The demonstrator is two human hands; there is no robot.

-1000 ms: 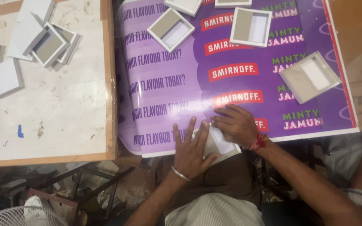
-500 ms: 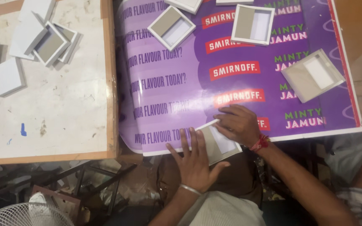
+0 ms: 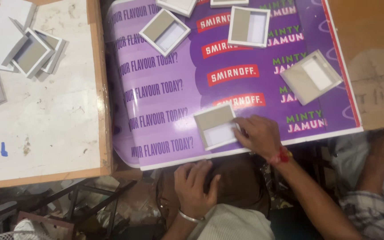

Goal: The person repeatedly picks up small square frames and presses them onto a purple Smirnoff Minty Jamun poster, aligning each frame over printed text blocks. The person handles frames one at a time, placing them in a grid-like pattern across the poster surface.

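Right hand (image 3: 258,135) rests flat, fingertips pressing the right edge of the shallow white-and-grey cardboard tray (image 3: 215,126) near the purple printed sheet's (image 3: 165,89) front edge. Left hand (image 3: 195,186) (empty, loosely curled) sits nearer, below it.

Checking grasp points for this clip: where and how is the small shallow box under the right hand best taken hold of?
Probably by the raised rim of the small shallow box, pinching opposite long edges from above. It lies flat, open side up, on the purple printed sheet, so only the thin walls offer purchase; the right hand already rests at its right edge.
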